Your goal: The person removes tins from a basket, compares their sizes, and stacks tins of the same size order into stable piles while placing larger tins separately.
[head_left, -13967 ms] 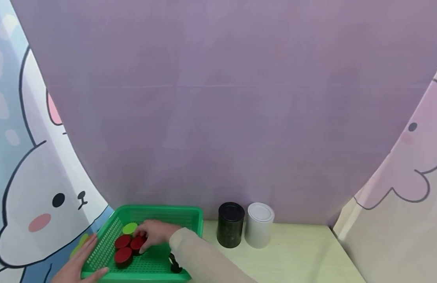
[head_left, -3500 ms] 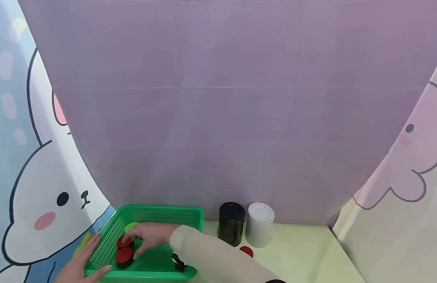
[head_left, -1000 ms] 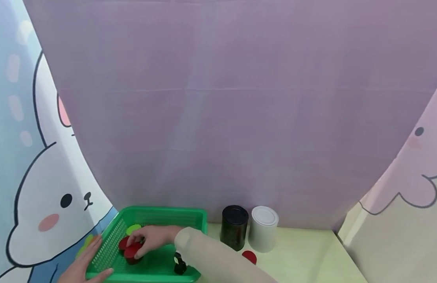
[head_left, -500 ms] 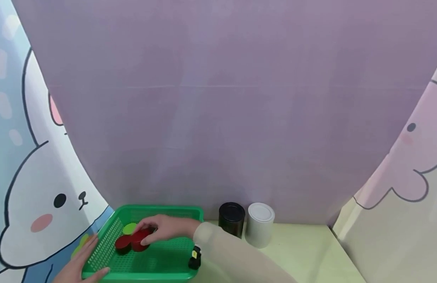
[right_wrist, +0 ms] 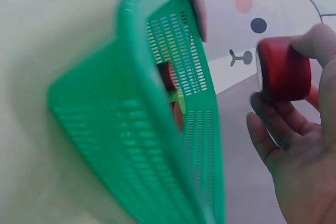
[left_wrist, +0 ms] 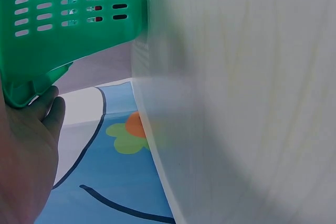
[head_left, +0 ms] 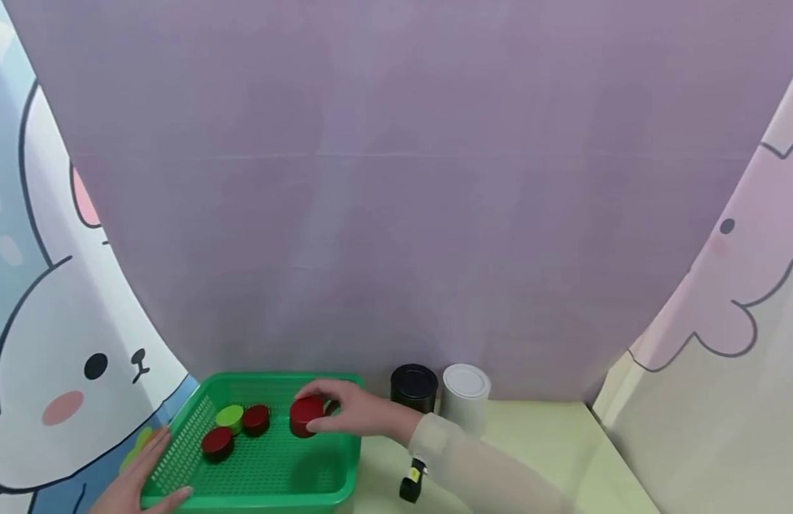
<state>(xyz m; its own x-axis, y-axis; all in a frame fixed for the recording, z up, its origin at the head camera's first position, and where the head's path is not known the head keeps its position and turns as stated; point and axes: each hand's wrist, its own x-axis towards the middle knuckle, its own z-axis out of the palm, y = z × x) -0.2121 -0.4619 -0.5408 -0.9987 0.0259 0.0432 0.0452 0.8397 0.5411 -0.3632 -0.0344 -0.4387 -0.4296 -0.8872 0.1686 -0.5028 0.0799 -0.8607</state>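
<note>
My right hand [head_left: 364, 410] pinches a short red cylinder [head_left: 305, 416] between thumb and fingers, held above the right part of the green plastic basket [head_left: 306, 496]. The right wrist view shows the same red cylinder [right_wrist: 286, 69] from the side, with a pale edge at one end. On the basket floor lie two more red cylinders, one nearer [head_left: 218, 444] and one farther back [head_left: 255, 420]. A lime green cylinder [head_left: 230, 417] sits beside them. At the basket's near left corner my left hand [head_left: 135, 478] rests on the rim, fingers straight along the outside.
Behind the right forearm stand a black canister [head_left: 413, 382] and a white canister [head_left: 467, 392] on the pale table [head_left: 550, 442]. A purple cloth [head_left: 396, 214] hangs behind everything, with a cartoon-print cloth [head_left: 56, 400] at the left.
The right hand has lifted a red cylinder and carried it right. Earlier, a red cylinder appeared on the table by the canisters; the forearm now covers that spot. The left hand has stayed.
</note>
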